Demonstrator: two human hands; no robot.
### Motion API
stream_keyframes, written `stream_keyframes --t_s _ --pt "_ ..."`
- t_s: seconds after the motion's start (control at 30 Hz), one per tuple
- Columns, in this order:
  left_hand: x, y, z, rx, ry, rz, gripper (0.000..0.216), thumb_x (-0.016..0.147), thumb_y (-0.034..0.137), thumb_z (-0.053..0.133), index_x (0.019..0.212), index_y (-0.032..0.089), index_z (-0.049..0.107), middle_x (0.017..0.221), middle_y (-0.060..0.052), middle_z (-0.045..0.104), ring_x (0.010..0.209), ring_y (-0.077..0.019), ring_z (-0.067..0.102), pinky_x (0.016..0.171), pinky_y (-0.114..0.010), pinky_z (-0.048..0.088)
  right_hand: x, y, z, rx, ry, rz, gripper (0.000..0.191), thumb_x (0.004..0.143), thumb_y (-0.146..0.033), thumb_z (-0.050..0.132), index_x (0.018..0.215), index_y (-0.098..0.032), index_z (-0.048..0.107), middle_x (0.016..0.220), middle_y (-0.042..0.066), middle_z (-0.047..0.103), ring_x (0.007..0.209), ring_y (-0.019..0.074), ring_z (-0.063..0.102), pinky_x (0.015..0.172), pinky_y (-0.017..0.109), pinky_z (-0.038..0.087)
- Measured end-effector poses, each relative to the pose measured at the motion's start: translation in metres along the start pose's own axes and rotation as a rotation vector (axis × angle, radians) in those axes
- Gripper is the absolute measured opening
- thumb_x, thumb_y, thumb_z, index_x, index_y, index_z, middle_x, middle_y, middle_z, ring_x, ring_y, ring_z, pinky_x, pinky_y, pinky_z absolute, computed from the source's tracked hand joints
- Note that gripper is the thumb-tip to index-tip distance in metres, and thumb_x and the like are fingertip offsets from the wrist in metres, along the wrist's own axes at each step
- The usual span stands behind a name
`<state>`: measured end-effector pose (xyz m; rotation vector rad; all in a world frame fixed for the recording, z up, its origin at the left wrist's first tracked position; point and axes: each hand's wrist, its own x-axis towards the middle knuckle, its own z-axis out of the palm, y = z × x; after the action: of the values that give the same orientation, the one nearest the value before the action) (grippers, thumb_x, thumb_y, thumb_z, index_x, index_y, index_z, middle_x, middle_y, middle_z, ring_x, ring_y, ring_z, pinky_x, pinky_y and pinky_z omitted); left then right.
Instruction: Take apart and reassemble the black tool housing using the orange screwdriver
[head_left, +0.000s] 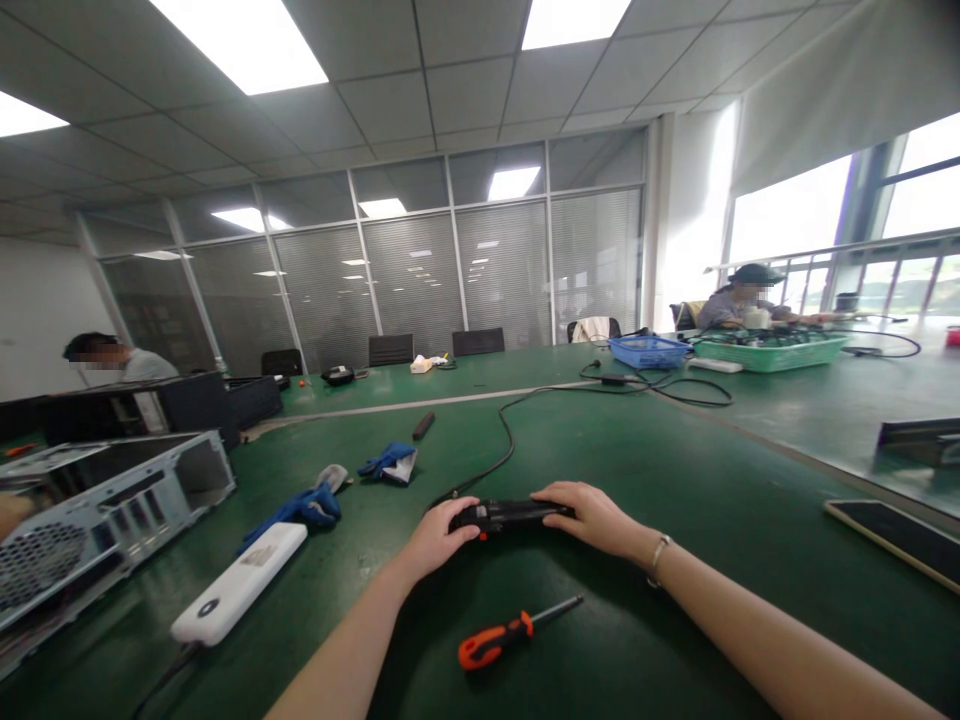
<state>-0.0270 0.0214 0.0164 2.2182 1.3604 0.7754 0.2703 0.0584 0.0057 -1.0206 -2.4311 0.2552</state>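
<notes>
A black elongated device [510, 515] with a black cable running away from it lies on the green table [675, 480]. My left hand [439, 535] grips its left end with fingers curled over it. My right hand [589, 515] is closed over its right end; a bracelet sits on that wrist. An orange-and-black screwdriver [510, 632] lies on the table just in front of my hands, untouched.
A white power strip [240, 582], blue gloves [311, 508] and an open computer case [97, 520] lie to the left. A flat dark panel [896, 535] rests at the right. Blue and green baskets [769, 352] stand far right. Two people sit at the far sides.
</notes>
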Motion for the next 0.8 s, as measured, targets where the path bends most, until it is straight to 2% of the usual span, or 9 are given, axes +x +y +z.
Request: stream_keyframes --t_s 0.13,0.27,0.47,0.6,0.8 --pt "-0.001 0.002 -0.001 0.045 -0.013 -0.022 0.047 0.082 0.031 0.061 0.127 0.02 0.059 0.129 -0.008 0.062 0.117 -0.0259 0.056 0.104 -0.035 0.038 -0.001 -0.002 -0.002 -0.001 -0.029 0.005 0.042 0.09 -0.046 0.05 0.127 -0.027 0.058 0.122 0.005 0.064 0.11 0.024 0.058 0.098 0.038 0.041" --pt "-0.002 0.001 -0.001 0.046 -0.016 -0.007 0.049 0.081 0.029 0.062 0.129 0.022 0.058 0.13 -0.006 0.062 0.118 -0.0265 0.056 0.104 -0.036 0.038 -0.001 -0.006 -0.006 -0.025 -0.057 -0.006 0.042 0.09 -0.044 0.049 0.128 -0.028 0.057 0.115 0.006 0.065 0.104 0.0237 0.059 0.093 0.037 0.043" --pt "-0.002 0.0 0.002 -0.019 0.044 0.023 0.05 0.07 0.02 0.072 0.12 0.022 0.066 0.12 -0.005 0.068 0.109 -0.0265 0.061 0.101 -0.035 0.041 0.001 -0.007 -0.012 0.04 -0.102 0.006 0.047 0.078 -0.045 0.067 0.123 -0.03 0.063 0.103 0.005 0.065 0.095 0.0236 0.06 0.084 0.033 0.045" --pt "-0.003 0.002 0.003 -0.018 0.057 0.006 0.051 0.069 0.019 0.073 0.119 0.022 0.066 0.118 -0.005 0.069 0.106 -0.0265 0.063 0.099 -0.036 0.042 0.001 -0.004 -0.014 0.076 -0.09 0.026 0.05 0.072 -0.044 0.072 0.119 -0.028 0.065 0.101 0.005 0.066 0.091 0.0229 0.061 0.081 0.032 0.046" --pt "-0.003 0.001 0.004 -0.017 0.051 0.009 0.052 0.069 0.019 0.073 0.121 0.022 0.065 0.119 -0.005 0.068 0.107 -0.0257 0.062 0.098 -0.034 0.043 -0.003 0.006 -0.018 0.201 -0.11 0.065 0.042 0.084 -0.05 0.058 0.113 -0.022 0.069 0.102 0.005 0.07 0.087 0.0212 0.063 0.078 0.03 0.047"
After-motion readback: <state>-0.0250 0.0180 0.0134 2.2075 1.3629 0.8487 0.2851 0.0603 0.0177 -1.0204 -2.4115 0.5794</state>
